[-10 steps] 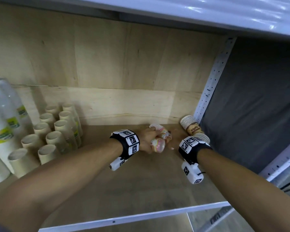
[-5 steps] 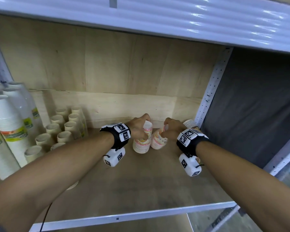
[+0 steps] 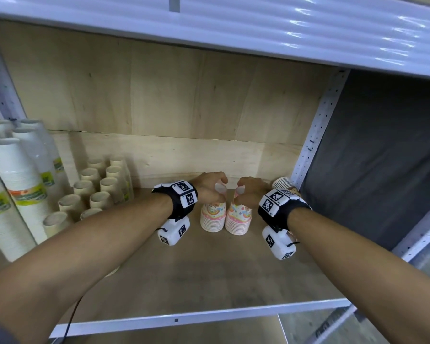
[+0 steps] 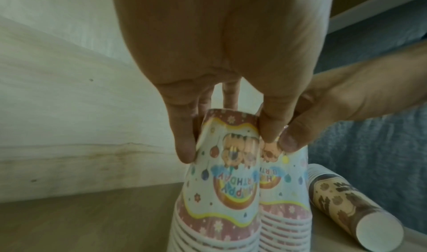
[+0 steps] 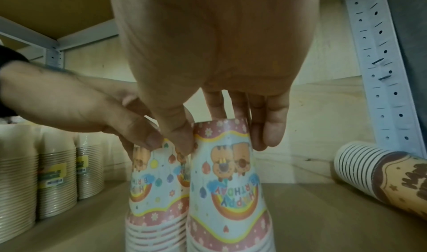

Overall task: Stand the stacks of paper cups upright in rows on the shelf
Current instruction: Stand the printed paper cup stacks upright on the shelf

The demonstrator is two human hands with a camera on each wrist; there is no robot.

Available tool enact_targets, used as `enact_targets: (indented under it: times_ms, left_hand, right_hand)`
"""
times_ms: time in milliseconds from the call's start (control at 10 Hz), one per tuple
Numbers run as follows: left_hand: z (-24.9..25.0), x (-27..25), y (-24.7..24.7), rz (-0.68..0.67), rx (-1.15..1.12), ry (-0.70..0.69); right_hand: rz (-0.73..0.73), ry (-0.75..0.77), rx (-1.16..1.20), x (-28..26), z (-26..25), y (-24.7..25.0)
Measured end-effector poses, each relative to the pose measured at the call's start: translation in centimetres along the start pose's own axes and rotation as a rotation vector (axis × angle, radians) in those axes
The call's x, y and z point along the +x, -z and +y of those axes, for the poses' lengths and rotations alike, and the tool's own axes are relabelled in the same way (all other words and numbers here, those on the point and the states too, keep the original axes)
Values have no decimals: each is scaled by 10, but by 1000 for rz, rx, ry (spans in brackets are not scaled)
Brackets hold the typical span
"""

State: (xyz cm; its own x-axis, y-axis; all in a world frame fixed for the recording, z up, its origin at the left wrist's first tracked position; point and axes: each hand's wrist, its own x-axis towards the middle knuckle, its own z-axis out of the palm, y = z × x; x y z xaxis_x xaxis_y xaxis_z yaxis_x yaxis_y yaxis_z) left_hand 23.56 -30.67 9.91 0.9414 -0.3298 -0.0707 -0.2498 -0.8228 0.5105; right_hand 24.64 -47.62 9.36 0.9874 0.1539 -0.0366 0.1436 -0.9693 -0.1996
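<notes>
Both birthday-print stacks, lying in the hands a second ago, now stand rim-down and touching on the shelf (image 3: 209,281). Well left of them, kraft stacks (image 3: 98,184) already stand in rows. Left hand (image 3: 209,188) pinches the left stack (image 3: 212,216), right hand (image 3: 251,192) the right stack (image 3: 238,218), apparently steadying both; just right, a brown stack (image 3: 283,184) lies toppled.

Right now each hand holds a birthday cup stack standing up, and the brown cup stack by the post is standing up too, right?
Not quite. The brown cup stack lies on its side, as the right wrist view shows. The left hand and right hand do each hold a standing birthday stack.
</notes>
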Motion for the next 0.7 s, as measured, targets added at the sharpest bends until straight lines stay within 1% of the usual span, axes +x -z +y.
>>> enact_targets:
  times_ms: [100, 200, 300, 400, 700]
  left_hand:
    - [8, 0, 5, -9, 109, -35]
    - [14, -2, 14, -23, 208, -34]
    - [15, -4, 27, -58, 281, -11]
    - [14, -10, 43, -130, 367, 47]
    - [-13, -32, 76, -349, 669, 246]
  right_hand:
    - [12, -4, -19, 0, -2, 1]
    - [74, 1, 2, 3, -2, -1]
    - [57, -29, 7, 7, -1, 4]
    - [-14, -64, 55, 11, 5, 11]
    - [12, -99, 72, 30, 10, 14]
